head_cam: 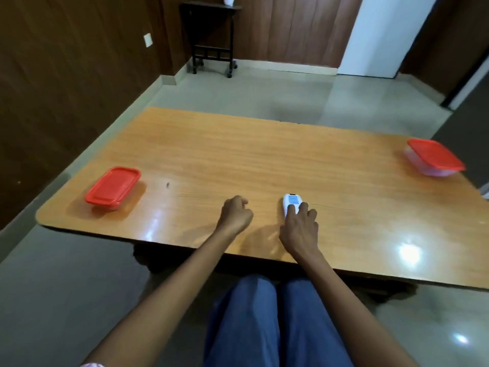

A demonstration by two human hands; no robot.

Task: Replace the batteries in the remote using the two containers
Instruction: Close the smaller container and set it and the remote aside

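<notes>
A white remote (290, 202) with a blue panel lies flat on the wooden table (264, 160) near its front edge. My right hand (300, 229) rests over the remote's near end, fingers curled onto it. My left hand (235, 214) sits on the table just to the left, loosely closed with nothing seen in it. One clear container with a red lid (113, 188) stands at the table's left end. A second red-lidded container (434, 158) stands at the far right end. Both lids are on, and their contents are hidden.
A small dark speck (168, 184) lies on the table between the left container and my hands. My legs in blue trousers (264, 327) are below the front edge. A dark wheeled stand (211, 35) is against the far wall.
</notes>
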